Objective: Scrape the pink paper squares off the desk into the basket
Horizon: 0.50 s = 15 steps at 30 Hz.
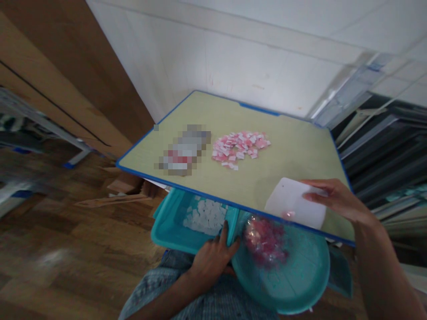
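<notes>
My right hand (328, 198) pinches a thin white plastic sheet (300, 200) between thumb and fingers. The sheet leans over the table's front edge, and a small pinkish piece lies on its lower part. Below it sits a round teal basin (293, 284) with shiny pink-red wrapped pieces (265, 240) inside. My left hand (213, 255) grips where this basin's rim meets a rectangular teal tray (167, 238). Small white pieces (207, 217) are gathered in the tray. A heap of little pink and white packets (238, 146) is spread on the tabletop.
The pale yellow table (293, 146) has a blue edge and stands against a white wall (233, 62). A blurred-out phone-like item (185, 150) lies on its left. Cardboard scraps (123, 186) are on the wooden floor. Dark stacked panels (383, 151) stand to the right.
</notes>
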Tool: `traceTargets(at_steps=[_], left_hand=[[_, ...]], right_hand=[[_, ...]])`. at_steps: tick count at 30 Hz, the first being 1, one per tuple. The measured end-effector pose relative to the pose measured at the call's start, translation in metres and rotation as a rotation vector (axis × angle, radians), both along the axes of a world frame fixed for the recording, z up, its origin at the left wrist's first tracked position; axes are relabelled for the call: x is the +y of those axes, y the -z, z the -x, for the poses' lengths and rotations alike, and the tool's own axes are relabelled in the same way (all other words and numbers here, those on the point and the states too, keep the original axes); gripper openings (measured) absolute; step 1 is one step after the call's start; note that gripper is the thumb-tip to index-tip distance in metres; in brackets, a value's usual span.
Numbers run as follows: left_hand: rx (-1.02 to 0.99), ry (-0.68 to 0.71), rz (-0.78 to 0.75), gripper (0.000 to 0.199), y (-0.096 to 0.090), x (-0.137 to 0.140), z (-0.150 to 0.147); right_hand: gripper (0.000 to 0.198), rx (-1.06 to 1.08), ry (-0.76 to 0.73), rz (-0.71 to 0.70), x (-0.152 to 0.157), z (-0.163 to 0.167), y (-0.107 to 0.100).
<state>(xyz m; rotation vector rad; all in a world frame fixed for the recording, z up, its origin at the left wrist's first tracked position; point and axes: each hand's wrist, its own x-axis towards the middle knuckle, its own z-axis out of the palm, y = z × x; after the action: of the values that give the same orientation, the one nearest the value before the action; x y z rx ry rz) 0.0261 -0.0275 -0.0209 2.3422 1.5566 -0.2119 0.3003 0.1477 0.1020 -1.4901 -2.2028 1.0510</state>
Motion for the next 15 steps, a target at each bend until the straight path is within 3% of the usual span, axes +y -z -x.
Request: traceTargets(at_steps=[4,9,15], left_hand=[[-0.001,-0.006,-0.005,0.084,-0.001,0.0,0.0],[-0.001,0.003,0.0,0.082,-0.002,0.0,0.0],[0.011,0.005,0.013,0.08,-0.004,0.0,0.0]], right_hand=[[0.037,-0.025,-0.044,-0.068,-0.017,-0.004,-0.011],[0.028,-0.02,-0.172,-0.05,-0.026,-0.004,-0.021],[0.03,0.164,0.021,-0.013,-0.015,0.007,-0.029]])
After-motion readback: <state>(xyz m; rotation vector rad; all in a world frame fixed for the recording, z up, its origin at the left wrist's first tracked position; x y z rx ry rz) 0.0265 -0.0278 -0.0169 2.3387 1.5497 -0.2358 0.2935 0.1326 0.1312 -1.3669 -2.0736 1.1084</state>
